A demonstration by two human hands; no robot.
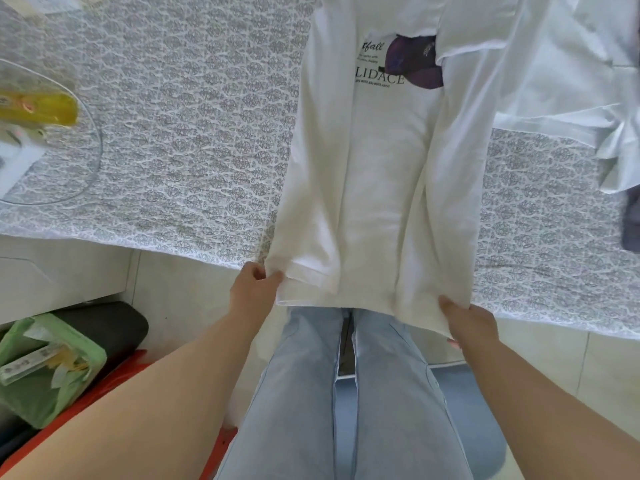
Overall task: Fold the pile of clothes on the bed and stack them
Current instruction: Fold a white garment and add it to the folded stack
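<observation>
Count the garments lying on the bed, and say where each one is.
3, possibly more beyond the frame: the white printed T-shirt at the centre, gripped at its hem by both hands; a white shirt at the upper right; a dark garment at the right edge.

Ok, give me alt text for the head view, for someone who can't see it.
Both hands, left and right, pinch the bottom hem corners of a white printed T-shirt spread lengthwise on a grey patterned bedspread. Its side edges are folded in, and other pale garments lie to its right.
</observation>
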